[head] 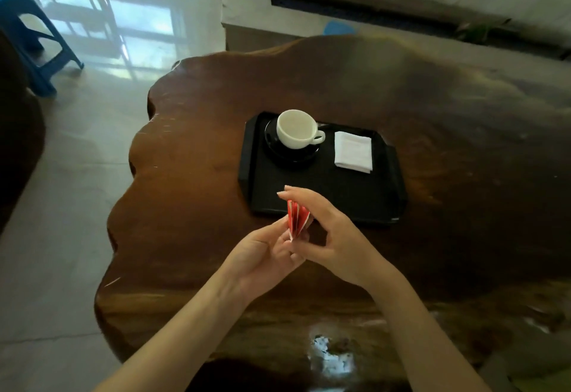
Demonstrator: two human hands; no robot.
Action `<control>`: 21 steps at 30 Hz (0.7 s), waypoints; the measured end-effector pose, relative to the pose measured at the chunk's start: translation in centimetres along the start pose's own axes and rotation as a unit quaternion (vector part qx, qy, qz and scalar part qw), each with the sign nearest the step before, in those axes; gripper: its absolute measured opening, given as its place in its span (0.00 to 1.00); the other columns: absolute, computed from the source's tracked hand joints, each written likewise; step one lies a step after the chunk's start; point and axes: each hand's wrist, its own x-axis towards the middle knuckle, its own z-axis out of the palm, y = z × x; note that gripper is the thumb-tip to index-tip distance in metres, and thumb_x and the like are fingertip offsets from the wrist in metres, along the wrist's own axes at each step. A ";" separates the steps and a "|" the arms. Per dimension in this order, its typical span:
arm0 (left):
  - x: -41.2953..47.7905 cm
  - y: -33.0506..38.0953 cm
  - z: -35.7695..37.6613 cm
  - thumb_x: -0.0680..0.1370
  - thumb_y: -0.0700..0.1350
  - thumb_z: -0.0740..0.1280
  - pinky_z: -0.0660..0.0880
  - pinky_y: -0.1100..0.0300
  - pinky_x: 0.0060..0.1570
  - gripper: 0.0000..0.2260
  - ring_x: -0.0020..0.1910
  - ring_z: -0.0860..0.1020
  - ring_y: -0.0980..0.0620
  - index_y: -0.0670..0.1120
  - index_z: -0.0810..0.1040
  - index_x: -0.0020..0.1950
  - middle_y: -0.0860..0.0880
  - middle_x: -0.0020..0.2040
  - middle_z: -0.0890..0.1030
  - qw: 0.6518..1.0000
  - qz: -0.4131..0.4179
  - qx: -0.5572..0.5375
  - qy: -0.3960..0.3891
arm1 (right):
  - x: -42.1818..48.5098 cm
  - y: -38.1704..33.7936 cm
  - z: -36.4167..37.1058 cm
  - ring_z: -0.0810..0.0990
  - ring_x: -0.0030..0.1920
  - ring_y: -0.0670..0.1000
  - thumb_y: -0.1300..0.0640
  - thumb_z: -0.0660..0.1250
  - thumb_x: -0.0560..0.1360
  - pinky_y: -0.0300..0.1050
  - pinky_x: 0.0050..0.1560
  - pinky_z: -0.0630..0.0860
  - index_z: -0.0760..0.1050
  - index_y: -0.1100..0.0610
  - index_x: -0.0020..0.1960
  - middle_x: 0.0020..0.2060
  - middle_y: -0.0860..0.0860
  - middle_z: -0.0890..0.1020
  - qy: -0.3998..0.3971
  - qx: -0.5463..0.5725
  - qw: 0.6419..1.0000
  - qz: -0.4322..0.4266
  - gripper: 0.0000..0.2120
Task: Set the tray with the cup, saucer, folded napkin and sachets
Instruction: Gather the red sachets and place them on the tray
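Red and white paper is what we see first: a small fan of sachets [297,218] held up between our two hands, above the wooden table [191,150] and just at the near edge of the black tray [355,200]. The sachets stand roughly upright, their long axes running from a pinched lower end up and away toward the tray, spreading slightly at the top. Any printing on them is too blurred for us to read, and we can make out no brand; there seem to be three or so, though the count is uncertain.

Our left hand [265,252] lies palm up beneath the sachets, its fingers curled in around their lower end. Our right hand [333,234] arches over from the right, thumb and fingertips closed on the sachets' upper part, the forefinger stretched out toward the tray.

On the tray, the white cup [297,128] sits upright on a dark saucer [290,157] in the far left part, its handle pointing right toward the folded napkin [353,151]. The white napkin lies flat in the far right part, apart from the saucer, its long axis running near to far. The tray's near half is bare black.

A blue plastic stool [27,36] stands on the pale floor at far left.
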 end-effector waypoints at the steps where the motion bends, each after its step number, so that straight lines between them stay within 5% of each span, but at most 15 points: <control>1: 0.3 -0.2 0.2 0.72 0.39 0.69 0.67 0.56 0.56 0.11 0.51 0.72 0.51 0.38 0.82 0.53 0.43 0.51 0.78 1.000 0.000 0.005 0.002 | -0.2 0.3 -0.1 0.61 0.71 0.41 0.57 0.69 0.71 0.46 0.68 0.66 0.59 0.35 0.68 0.70 0.39 0.63 0.002 -0.006 1.000 -0.004 0.33; 5: 1.7 -0.9 1.1 0.71 0.41 0.68 0.71 0.55 0.56 0.14 0.53 0.75 0.48 0.40 0.81 0.55 0.41 0.53 0.78 0.993 0.008 0.093 0.072 | -1.0 2.2 -0.8 0.58 0.71 0.42 0.56 0.69 0.71 0.34 0.65 0.60 0.61 0.39 0.69 0.70 0.43 0.63 0.029 -0.062 0.997 -0.028 0.32; 9: 3.8 -1.7 2.0 0.77 0.49 0.63 0.75 0.53 0.55 0.19 0.58 0.78 0.45 0.40 0.74 0.64 0.40 0.59 0.79 0.962 0.054 0.223 0.149 | -1.2 5.1 -3.4 0.56 0.72 0.46 0.58 0.70 0.71 0.39 0.68 0.62 0.61 0.46 0.71 0.72 0.48 0.61 -0.008 -0.169 0.983 -0.067 0.32; 13: 5.9 -2.3 2.9 0.76 0.63 0.55 0.75 0.54 0.57 0.27 0.60 0.78 0.46 0.45 0.73 0.65 0.43 0.60 0.80 0.955 0.052 0.265 0.124 | -1.0 8.3 -5.8 0.49 0.74 0.44 0.62 0.69 0.73 0.43 0.69 0.58 0.44 0.41 0.75 0.75 0.43 0.52 -0.099 -0.196 0.972 -0.082 0.44; 17: 8.4 -4.6 3.0 0.71 0.48 0.70 0.79 0.59 0.48 0.19 0.54 0.81 0.47 0.45 0.76 0.61 0.43 0.55 0.82 0.952 0.106 0.255 0.130 | -0.8 11.3 -7.5 0.43 0.71 0.37 0.64 0.68 0.73 0.43 0.68 0.49 0.33 0.30 0.69 0.69 0.31 0.49 -0.150 -0.106 0.981 -0.061 0.51; 19: 9.6 -5.7 2.5 0.70 0.41 0.71 0.79 0.59 0.45 0.20 0.51 0.82 0.47 0.43 0.76 0.61 0.43 0.53 0.83 0.953 0.127 0.236 0.144 | -0.9 12.6 -7.9 0.43 0.73 0.43 0.62 0.69 0.73 0.47 0.69 0.51 0.33 0.30 0.69 0.69 0.28 0.46 -0.156 -0.083 0.983 -0.053 0.51; 21: 10.4 -6.4 2.2 0.69 0.39 0.70 0.79 0.58 0.46 0.20 0.51 0.82 0.47 0.42 0.75 0.61 0.42 0.53 0.83 0.950 0.139 0.230 0.161 | -1.2 13.7 -8.3 0.39 0.72 0.37 0.61 0.70 0.71 0.47 0.71 0.46 0.33 0.31 0.70 0.69 0.26 0.40 -0.155 -0.071 0.983 -0.067 0.52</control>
